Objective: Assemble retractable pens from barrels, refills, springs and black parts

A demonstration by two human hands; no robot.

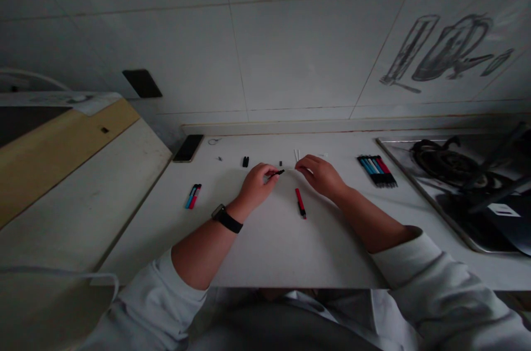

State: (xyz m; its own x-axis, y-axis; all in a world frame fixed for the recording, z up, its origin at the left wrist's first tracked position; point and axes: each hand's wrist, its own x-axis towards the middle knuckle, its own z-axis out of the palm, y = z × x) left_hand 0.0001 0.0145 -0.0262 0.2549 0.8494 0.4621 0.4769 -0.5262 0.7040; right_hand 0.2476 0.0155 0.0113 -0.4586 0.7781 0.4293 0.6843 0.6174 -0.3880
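My left hand (258, 181) pinches a small black pen part (276, 173) over the white counter. A thin white rod (290, 168) runs from the fingertips of my right hand (317, 173) toward that part; I cannot tell whether the two touch. Between my forearms lies a red and black pen barrel (300, 203). Just beyond my hands are a tiny black piece (281, 163) and a couple of slim white sticks (296, 155). Two black caps (245, 162) rest side by side past my left hand.
Blue and red pens (193, 196) lie at left, near a phone (188, 148) and a metal ring (213, 141). Several pens (377, 172) form a row at right, beside a gas stove (440, 185). A tiled wall (298, 58) closes off the back of the counter (265, 251).
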